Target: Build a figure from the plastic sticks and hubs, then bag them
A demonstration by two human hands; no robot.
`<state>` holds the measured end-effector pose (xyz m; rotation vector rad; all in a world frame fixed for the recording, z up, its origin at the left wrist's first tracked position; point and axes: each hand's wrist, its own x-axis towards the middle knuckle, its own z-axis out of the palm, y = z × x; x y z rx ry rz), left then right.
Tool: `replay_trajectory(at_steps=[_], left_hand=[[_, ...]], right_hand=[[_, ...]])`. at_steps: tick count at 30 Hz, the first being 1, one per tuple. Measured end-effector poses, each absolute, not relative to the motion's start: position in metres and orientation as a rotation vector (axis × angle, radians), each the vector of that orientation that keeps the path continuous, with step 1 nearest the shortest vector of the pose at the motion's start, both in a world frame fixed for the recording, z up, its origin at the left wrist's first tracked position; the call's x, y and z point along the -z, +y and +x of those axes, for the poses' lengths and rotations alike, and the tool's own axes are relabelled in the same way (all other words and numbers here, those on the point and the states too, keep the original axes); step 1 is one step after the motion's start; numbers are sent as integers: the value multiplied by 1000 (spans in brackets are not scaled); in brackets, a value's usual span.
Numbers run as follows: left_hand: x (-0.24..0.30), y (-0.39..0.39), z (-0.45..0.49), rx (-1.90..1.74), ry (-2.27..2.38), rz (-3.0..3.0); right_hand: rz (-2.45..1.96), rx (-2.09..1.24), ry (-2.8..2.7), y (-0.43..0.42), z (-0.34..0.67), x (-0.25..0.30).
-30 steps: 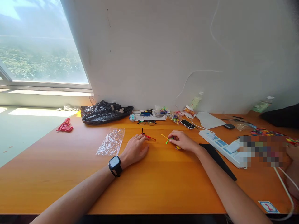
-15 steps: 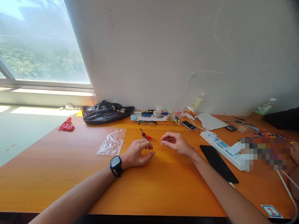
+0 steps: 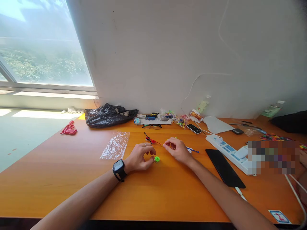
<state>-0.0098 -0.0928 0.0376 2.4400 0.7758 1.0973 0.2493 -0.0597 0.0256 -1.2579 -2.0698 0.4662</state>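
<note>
My left hand (image 3: 141, 156), with a ring and a black-strapped watch (image 3: 119, 169), rests low over the table with its thumb and index finger curled together. At their tips is a small bright green disc (image 3: 157, 159), seemingly pinched there. My right hand (image 3: 176, 149) is closed in a pinch just to the right; anything between its fingertips is too small to make out. Beyond the hands lies a small red and black plastic piece (image 3: 150, 140) with thin crossing rods. A blue stick (image 3: 193, 150) with a white round part lies right of my right hand.
A clear plastic bag (image 3: 116, 146) lies left, with a black bag (image 3: 107, 116) behind it. Glasses (image 3: 152, 126) lie near the wall. To the right are a dark phone (image 3: 224, 167) with a cable and a white power strip (image 3: 226, 153). Another person's hand (image 3: 303, 159) shows at the right edge.
My right hand has turned and shifted slightly left and down, uncovering the blue stick. My left thumb has drawn back, and the green disc now shows at its tip.
</note>
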Motion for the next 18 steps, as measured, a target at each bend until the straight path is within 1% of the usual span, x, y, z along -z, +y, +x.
replay_trajectory(at_steps=[2, 5, 8, 11, 18], left_hand=[[-39, -93, -10, -1059, 778, 2454], [-37, -92, -9, -983, 751, 2481], [-31, -89, -8, -907, 730, 2522], [-28, -88, -6, -848, 735, 2574], [-33, -91, -5, -821, 734, 2593]], right_hand=[[-1422, -276, -2082, -50, 267, -28], [-1589, -144, -2106, -38, 289, -30], [-1631, -127, -2114, -32, 300, -29], [-1571, -124, -2163, -28, 304, -28], [-1539, -196, -2160, -15, 315, -17]])
